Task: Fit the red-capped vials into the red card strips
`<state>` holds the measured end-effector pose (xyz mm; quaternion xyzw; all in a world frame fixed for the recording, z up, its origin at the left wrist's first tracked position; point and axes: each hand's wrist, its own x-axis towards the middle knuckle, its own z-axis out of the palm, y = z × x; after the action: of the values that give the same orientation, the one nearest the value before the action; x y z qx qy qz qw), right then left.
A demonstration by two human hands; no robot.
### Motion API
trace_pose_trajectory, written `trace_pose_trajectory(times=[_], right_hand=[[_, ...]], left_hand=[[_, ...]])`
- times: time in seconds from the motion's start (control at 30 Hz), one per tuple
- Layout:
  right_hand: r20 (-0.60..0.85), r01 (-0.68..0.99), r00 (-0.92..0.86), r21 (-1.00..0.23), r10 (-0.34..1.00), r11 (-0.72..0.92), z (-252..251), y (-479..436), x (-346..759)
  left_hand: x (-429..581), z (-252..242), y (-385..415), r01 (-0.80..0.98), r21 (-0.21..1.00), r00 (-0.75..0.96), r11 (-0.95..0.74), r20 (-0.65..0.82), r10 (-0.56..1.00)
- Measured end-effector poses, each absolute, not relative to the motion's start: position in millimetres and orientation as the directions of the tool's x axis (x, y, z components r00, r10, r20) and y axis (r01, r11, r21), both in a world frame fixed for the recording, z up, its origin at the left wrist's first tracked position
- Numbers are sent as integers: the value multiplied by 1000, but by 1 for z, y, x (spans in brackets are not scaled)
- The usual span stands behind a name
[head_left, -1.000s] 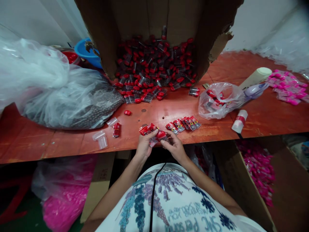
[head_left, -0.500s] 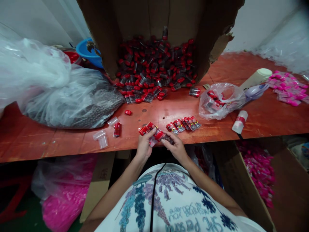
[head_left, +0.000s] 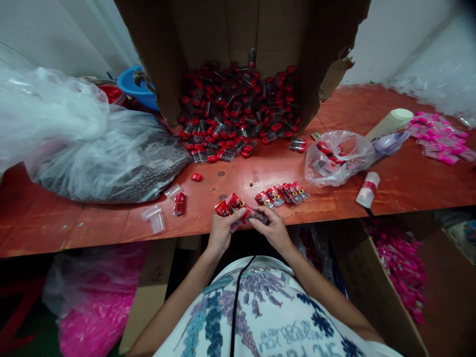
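My left hand [head_left: 220, 232] is closed on several red printed plastic sleeves [head_left: 227, 204], fanned out above its thumb. In my right hand [head_left: 274, 229], fingers and thumb pinch a small clear tube with dark contents [head_left: 259, 216]. The tube's left end meets the red sleeves between my hands; how far it sits inside one I cannot tell. Just beyond my right hand lies a row of red-sleeved tubes [head_left: 282, 193]. To the left are a red roll-like piece [head_left: 179, 204], clear empty tubes [head_left: 157, 223] and a red cap [head_left: 196, 176].
A torn cardboard box [head_left: 241, 29] on its side spills red-capped tubes [head_left: 230, 119] onto the red table [head_left: 111, 225]. A plastic sack of dark beads [head_left: 122, 163] stands left. To the right are a clear bag [head_left: 334, 163], a white roll [head_left: 368, 191] and pink items [head_left: 442, 136].
Both hands stay together at the table's front edge. The red sleeves in my left hand have tilted and spread a little. The view has shifted slightly.
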<state>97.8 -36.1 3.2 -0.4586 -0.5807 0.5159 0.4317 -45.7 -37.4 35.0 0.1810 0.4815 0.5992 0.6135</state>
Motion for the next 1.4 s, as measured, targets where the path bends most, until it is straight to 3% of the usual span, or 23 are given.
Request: trace_pose_trajectory(times=[0.4,0.6,0.77,1.03,1.17,1.4], right_hand=[[195,210,-129,-953,972,219,8,-44,97],[53,111,-108,-992,993,65,9,-39,100],[-72,-9,-102,-997,992,-73,7,-37,101],[-325,-265,-182,-893,928,-365,9,-27,103],[-349,-312,-183,-866,919,-391,8,-25,103],[-248,-260,-98,-928,964,-265,6,-30,100]], left_hand=[[-44,28,-41,-482,851,-204,210,-341,918],[-47,27,-40,-592,771,-162,237,-402,901],[-48,25,-41,-591,774,-161,229,-391,906],[-51,34,-36,-570,774,-133,276,-418,899],[-50,39,-33,-541,784,-133,303,-436,890],[-47,39,-36,-543,790,-133,287,-418,899]])
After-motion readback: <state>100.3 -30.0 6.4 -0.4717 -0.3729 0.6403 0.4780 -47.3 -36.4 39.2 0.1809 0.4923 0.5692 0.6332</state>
